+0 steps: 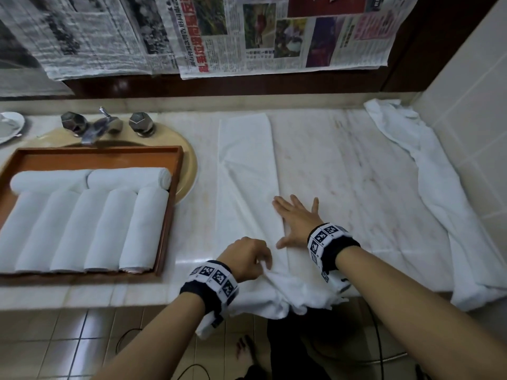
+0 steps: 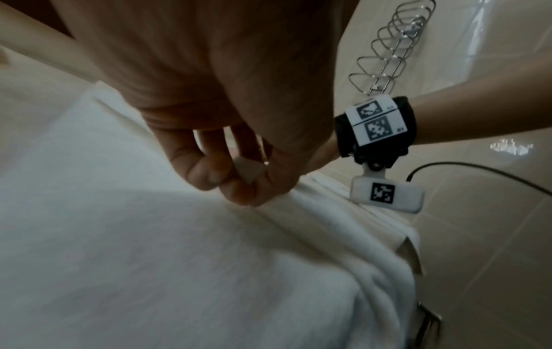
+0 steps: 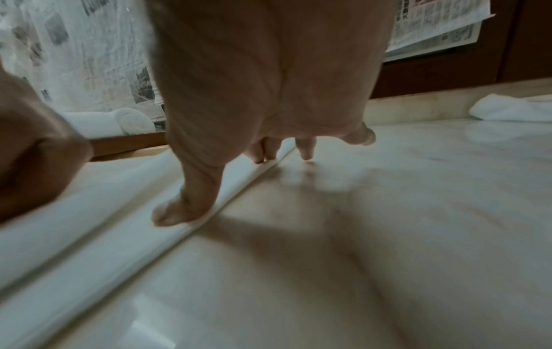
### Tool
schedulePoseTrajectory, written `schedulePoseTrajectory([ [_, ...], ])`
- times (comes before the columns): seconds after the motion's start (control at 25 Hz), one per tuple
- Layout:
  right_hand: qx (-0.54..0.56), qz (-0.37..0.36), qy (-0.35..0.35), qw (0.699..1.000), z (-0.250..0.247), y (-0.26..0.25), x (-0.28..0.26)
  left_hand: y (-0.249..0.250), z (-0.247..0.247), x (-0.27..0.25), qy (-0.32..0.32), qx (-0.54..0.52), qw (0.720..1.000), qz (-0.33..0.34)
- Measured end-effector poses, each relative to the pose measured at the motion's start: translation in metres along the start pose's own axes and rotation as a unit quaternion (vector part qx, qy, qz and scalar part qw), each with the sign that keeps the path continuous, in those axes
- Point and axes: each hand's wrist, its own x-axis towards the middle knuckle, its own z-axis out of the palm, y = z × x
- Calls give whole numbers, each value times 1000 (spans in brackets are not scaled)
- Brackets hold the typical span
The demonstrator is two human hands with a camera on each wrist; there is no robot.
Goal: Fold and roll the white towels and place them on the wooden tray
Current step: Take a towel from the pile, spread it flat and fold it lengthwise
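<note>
On the far left, a wooden tray (image 1: 175, 160) sits over the sink and holds seven rolled white towels (image 1: 96, 229): five side by side, two laid across behind them. Right of it, a folded white towel (image 1: 247, 165) lies as a long strip on the marble counter (image 1: 343, 174), its near end bunched over the edge. The left hand (image 1: 248, 257), knuckles up and fingers curled, pinches that bunched end between thumb and fingertips (image 2: 215, 176). The right hand (image 1: 297, 220) lies flat with fingers spread, pressing along the strip's right edge. An unfolded towel (image 1: 428, 171) lies crumpled by the right wall
</note>
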Motion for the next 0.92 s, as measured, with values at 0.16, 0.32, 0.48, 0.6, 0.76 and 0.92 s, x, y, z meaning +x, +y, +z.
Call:
schedulePoseTrajectory([
  [0.16,-9,2,41,999,7,-10,-9,-16,10,-22,11,-12,1000,2],
  [0.32,25,2,91,996,16,-17,-19,-5,21,-25,3,-30,999,18],
  [0.48,81,22,64,994,18,-21,-24,-36,18,-50,21,-58,998,22],
  [0.6,98,28,52,993,16,-23,-27,-51,18,-68,33,-70,997,30],
  [0.76,105,35,45,993,14,-25,-28,-59,18,-84,54,-108,993,-3],
  [0.92,114,40,50,991,16,-26,-29,-42,24,-88,82,-145,977,-137],
])
